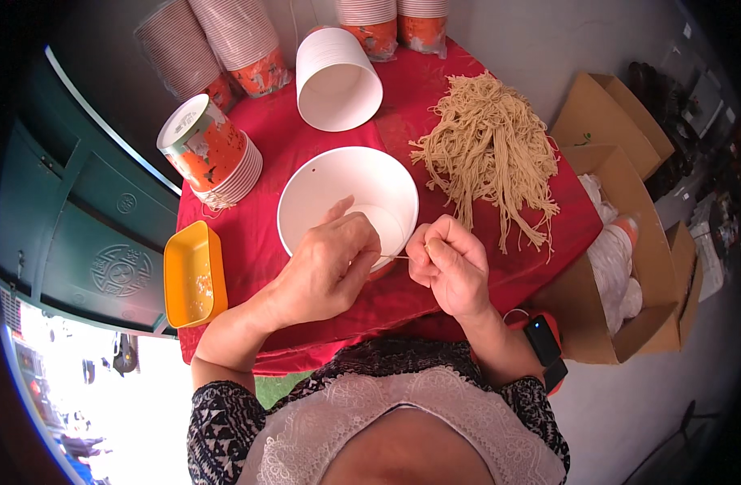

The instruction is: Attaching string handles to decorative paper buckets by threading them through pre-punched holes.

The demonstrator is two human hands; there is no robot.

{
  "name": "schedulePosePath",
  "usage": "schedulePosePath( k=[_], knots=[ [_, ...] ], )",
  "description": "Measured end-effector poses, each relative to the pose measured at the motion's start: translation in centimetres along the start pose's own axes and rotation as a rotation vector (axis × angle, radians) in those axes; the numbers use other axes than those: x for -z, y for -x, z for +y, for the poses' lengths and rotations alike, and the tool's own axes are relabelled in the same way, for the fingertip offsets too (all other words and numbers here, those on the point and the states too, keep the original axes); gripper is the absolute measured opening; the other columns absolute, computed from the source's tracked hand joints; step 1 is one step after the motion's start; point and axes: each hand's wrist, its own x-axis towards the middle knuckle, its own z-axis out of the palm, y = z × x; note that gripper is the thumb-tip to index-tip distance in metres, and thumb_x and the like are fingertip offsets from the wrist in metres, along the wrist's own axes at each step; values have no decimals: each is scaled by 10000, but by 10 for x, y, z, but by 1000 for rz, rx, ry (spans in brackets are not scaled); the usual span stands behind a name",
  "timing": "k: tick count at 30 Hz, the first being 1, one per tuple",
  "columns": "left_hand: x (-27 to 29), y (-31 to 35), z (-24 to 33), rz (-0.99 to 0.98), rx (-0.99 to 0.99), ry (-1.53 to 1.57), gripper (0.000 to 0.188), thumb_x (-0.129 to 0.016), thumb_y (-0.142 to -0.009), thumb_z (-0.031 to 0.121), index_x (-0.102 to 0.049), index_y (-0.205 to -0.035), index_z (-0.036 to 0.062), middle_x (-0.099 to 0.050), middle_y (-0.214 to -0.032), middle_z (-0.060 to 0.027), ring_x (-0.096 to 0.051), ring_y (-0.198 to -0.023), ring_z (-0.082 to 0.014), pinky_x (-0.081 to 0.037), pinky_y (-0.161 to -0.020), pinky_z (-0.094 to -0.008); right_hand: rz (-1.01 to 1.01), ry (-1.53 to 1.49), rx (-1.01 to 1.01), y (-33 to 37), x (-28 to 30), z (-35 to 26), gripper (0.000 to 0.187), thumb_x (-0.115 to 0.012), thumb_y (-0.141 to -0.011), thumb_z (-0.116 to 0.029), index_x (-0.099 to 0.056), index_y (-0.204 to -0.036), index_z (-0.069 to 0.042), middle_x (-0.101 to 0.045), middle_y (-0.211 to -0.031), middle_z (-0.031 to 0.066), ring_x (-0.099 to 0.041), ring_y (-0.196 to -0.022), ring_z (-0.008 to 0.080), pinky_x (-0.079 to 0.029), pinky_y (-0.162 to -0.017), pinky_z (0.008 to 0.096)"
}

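Apparently, left hand (330, 263) and right hand (450, 263) each pinch a thin cord (395, 257), held straight by the near rim of the white tub (330, 174); uneven pulling could snap or free it.

The left forearm (235, 333) slants up and inward to the left grip (326, 263), back of the hand uppermost, thumb and index finger drawn together in a pinch while another finger sticks out forward. The right forearm (506, 343) leans up and leftward to the right grip (451, 263), its fingers curled in tightly with the thumb pressed over them. Both stand near each other, not touching, before the chest.
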Motion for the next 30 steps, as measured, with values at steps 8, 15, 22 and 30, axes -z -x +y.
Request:
schedulePosePath(
  k=[8,15,22,30],
  knots=[
    [2,3,2,38,1,-26,120,-613,-815,-58,-538,-835,34,-582,-754,-113,-634,-780,-343,-305,-1121,-616,-20,101,23,-6,-6,-4,165,-496,-1037,-147,-463,-902,-58,-548,-809,30,-361,-580,38,-332,-512,199],
    [39,0,-4,79,-59,-166,198,-583,-790,-125,-628,-925,13,-635,-851,-95,-666,-843,-275,-330,-1154,-521,-98,1058,302,-14,-21,-27,275,-697,-837,-12,-612,-1098,-17,-570,-751,56,-545,-569,134,-438,-505,279],
    [85,-11,-52,64,8,-665,595,-506,-846,-222,-677,-1256,174,-460,-1434,-170,-511,-1293,-322,-545,-954,-393,-161,1121,363,-24,-2,-38,54,-672,-803,24,-653,-843,-7,-563,-730,79,-551,-569,170,-420,-495,300],
    [85,1,-40,-353,-110,-292,334,-688,-739,-97,-736,-1024,70,-266,-1617,-134,-279,-1467,-392,-390,-1126,-465,-223,925,320,-29,31,-39,63,-592,-853,45,-652,-857,25,-580,-777,56,-511,-630,114,-387,-565,248]
  ],
)
